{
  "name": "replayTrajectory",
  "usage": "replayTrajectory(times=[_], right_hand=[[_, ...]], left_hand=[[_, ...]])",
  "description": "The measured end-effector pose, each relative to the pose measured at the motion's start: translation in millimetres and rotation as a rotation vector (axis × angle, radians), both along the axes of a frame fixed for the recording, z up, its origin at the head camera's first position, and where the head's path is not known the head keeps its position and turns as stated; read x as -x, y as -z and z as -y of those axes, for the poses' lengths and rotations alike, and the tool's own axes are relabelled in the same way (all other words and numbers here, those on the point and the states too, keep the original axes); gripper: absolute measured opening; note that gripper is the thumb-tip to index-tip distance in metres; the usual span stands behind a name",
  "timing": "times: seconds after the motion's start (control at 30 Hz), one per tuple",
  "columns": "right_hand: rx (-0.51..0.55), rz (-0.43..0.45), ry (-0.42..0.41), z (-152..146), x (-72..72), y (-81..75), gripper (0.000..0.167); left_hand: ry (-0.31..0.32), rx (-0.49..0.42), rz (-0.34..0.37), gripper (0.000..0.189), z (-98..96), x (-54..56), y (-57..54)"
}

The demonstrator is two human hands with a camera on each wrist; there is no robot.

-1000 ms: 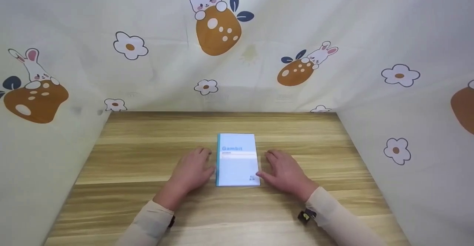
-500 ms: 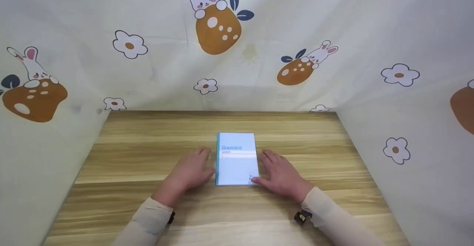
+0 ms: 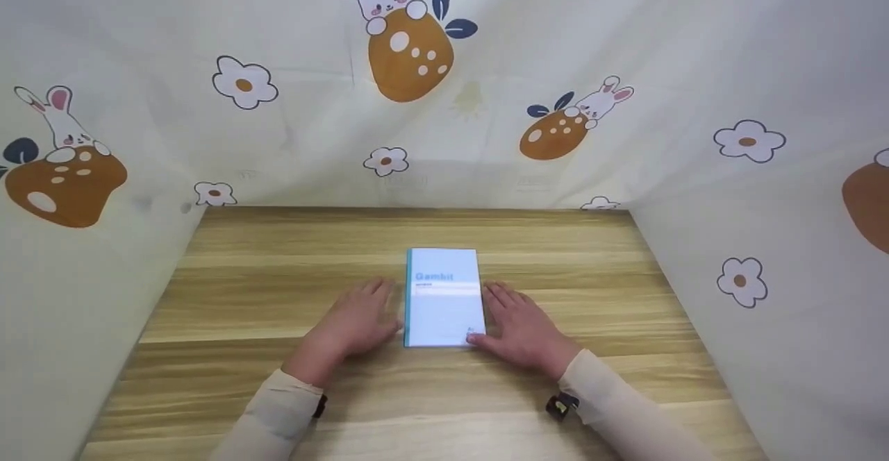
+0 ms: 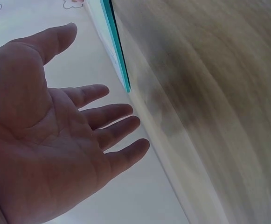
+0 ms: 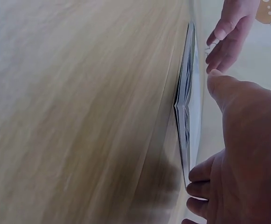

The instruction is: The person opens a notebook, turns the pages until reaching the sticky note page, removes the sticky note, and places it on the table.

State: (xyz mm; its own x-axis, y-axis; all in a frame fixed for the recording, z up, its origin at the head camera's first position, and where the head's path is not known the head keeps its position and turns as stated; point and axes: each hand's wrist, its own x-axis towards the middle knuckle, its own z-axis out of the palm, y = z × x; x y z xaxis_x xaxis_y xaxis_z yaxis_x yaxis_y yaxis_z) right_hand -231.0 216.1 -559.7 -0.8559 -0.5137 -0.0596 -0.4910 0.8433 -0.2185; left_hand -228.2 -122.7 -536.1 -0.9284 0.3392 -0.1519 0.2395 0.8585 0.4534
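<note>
A pale notebook [image 3: 444, 308] with "Gambit" on its cover and a teal spine lies closed on the wooden table [image 3: 250, 294]. To its left is my left hand [image 3: 358, 322], a small gap from the spine; in the left wrist view its fingers are spread and hold nothing. On the other side, my right hand [image 3: 521, 325] has its fingers along the notebook's right edge. Its thumb lies over the lower right corner of the cover; whether it presses there I cannot tell. Slightly parted page edges show in the right wrist view.
A cream cloth [image 3: 312, 121] printed with rabbits and flowers stands behind the table and along both sides. Wood surface surrounds the notebook. Each wrist wears a dark strapped device, such as the right wrist device [image 3: 561, 405].
My right hand has moved left to the notebook's right edge, its thumb now over the corner of the cover. The left hand has barely moved, and the notebook lies as before.
</note>
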Motion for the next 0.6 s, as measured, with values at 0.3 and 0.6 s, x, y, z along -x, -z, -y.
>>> replayTrajectory(times=[0.3, 0.6], right_hand=[[0.004, -0.013, -0.009, 3.7, 2.7, 2.8, 0.109], [0.000, -0.016, -0.013, 5.0, 2.1, 4.6, 0.108]], left_hand=[[0.043, 0.003, -0.020, 0.074, 3.8, -0.6, -2.3], [0.044, -0.005, -0.014, 0.074, 5.5, -2.2, -2.0]])
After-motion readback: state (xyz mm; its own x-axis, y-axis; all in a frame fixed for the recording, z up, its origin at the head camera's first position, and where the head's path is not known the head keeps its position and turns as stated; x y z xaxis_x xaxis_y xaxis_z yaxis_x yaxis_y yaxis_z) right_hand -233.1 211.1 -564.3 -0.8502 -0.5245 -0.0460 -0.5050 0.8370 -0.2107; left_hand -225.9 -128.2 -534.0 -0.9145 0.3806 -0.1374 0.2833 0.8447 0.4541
